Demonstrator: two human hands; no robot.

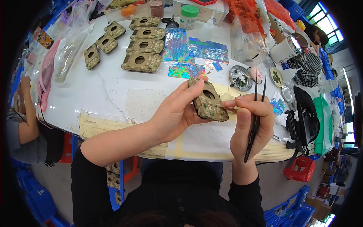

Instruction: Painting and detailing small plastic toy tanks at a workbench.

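My left hand (170, 111) is closed around a camouflage-patterned model tank hull (216, 108), which has a round hole in its top. The hull is tilted above the front part of the table. Close by on its right, my right hand (251, 123) pinches a thin pale stick (235, 108) between thumb and forefinger. The stick's fine end reaches the hull's edge; whether it touches cannot be made out. Black tweezers (252, 140) are also held in my right hand, lying across the palm with their points upward.
Several similar hulls (141, 61) stand at the back left. Shiny holographic sheets (208, 50) lie beyond my hands. A round metal tin (240, 79) holds small dark green bits. Behind are a green-lidded jar (189, 17) and a white squeeze bottle (207, 31). Another person's arm (26, 109) is at left.
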